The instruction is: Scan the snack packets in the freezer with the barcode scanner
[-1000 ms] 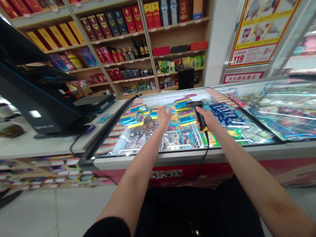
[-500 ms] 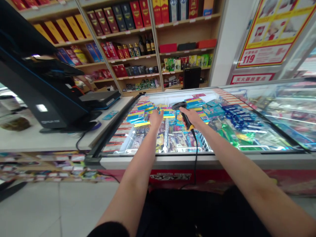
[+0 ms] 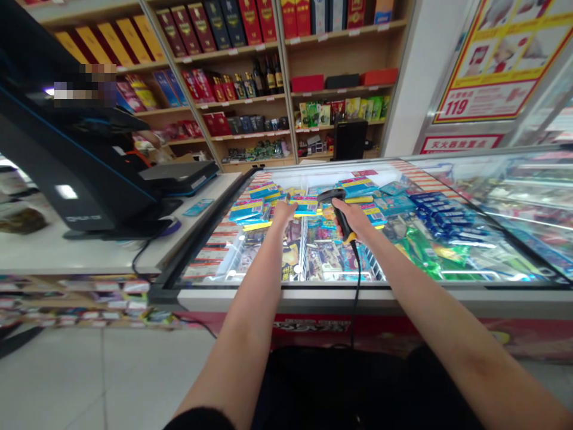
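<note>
My left hand [image 3: 283, 211] reaches over the chest freezer, its thumb against the left edge of a blue-and-yellow packet [image 3: 307, 207]. It appears to grip that edge, though most of its fingers are hidden. In my right hand [image 3: 353, 218] is a black-and-yellow barcode scanner [image 3: 344, 222], its head tilted toward the left and a black cord hanging from its handle. Similar blue packets [image 3: 248, 210] lie in a pile left of my left hand. More blue packets [image 3: 357, 187] are behind the scanner.
The glass-topped freezer [image 3: 331, 294] holds dark blue packs [image 3: 441, 215] and green bags [image 3: 418, 249] on the right. A counter [image 3: 147, 254] with a black checkout machine [image 3: 102, 191] and a flat scale [image 3: 181, 174] stands left. Stocked shelves [image 3: 248, 104] line the back.
The view has shifted slightly. My right hand and the scanner have moved a little to the right and down. My left hand stays by the same packet.
</note>
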The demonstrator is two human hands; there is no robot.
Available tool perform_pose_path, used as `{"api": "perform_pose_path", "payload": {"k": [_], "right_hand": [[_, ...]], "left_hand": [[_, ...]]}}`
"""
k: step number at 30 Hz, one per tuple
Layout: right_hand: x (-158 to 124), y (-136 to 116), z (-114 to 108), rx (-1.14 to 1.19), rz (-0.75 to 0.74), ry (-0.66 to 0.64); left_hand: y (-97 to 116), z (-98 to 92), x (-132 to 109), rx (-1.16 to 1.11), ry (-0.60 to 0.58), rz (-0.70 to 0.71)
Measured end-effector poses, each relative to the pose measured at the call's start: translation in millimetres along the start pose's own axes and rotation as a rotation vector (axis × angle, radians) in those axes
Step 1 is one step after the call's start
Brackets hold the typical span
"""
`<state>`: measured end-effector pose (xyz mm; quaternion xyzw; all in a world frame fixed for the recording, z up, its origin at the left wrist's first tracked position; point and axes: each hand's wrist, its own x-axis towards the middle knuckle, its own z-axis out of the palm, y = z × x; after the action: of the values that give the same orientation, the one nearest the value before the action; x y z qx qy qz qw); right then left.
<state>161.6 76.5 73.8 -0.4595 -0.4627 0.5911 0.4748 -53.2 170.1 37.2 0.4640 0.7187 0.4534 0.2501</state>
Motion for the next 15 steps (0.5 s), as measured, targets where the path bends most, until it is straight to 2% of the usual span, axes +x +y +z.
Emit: {"api": "perform_pose_path", "payload": {"k": [2,9,15], "right_hand": [[-0.6,-0.3,-0.5,0.002,-0.004,0.009],[-0.5,0.4,-4.5,0.025,-0.025,0.002],[-3.7,-1.4,-4.8,0.005,-0.026,-0.041]], "left_hand": [[2.3,-3.1,-3.3,-0.038,-0.003,-0.021],[12.4,-7.8,-17.0,-0.332,0.018,0.051],[14.4,-7.2,-19.0,-0.431,0.111,0.031]]}}
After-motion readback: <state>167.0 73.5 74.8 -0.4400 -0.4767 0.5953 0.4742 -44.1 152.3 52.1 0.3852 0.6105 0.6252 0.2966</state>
